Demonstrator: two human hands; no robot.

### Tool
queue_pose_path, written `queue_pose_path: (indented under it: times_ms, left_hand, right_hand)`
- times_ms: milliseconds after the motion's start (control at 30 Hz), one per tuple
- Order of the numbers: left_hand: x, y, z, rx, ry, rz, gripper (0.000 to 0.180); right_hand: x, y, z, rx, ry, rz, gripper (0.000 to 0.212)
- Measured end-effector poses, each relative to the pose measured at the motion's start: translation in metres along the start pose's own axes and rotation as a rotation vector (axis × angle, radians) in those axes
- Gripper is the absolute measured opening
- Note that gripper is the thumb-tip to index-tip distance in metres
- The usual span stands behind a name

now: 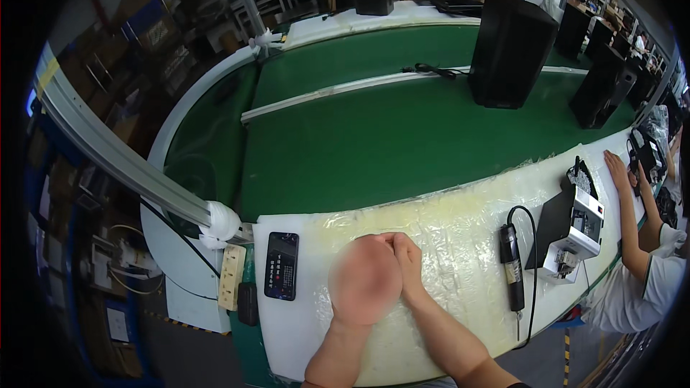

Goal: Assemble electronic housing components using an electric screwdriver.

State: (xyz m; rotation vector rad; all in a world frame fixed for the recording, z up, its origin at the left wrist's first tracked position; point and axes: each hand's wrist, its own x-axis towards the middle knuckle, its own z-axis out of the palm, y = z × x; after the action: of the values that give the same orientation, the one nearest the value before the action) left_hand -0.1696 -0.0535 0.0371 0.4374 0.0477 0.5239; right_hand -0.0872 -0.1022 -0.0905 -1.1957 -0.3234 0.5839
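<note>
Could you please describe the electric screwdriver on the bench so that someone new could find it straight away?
Start at the white padded bench along the near edge of the green conveyor. To the right of the person's joined hands, before the small white machine, lies the electric screwdriver. It is a slim black cylinder with a cable looping from its top, unlike the flat phone on the left.

We are resting both hands together on the padded bench; phone lying to their left, electric screwdriver to their right, conveyor belt running behind.

Both hands together at the centre, left hand blurred, right hand fingers curled against it, forearms converging
</note>
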Motion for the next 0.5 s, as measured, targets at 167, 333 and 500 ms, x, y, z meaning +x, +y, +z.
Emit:
queue_pose_path:
  times_ms: [167,333,500]
  left_hand:
    - [0.006,-0.010,-0.019,0.238,0.157,-0.041,0.015]
    - [0.016,-0.011,-0.028,0.107,0.309,-0.123,0.009]
    - [0.024,-0.011,-0.037,0.019,0.407,-0.160,0.004]
  right_hand:
    - [0.000,-0.001,0.001,-0.016,0.026,0.009,0.031]
    - [0.002,0.002,0.001,0.009,0.033,-0.028,0.029]
    - [0.003,0.004,0.002,0.028,0.039,-0.041,0.030]
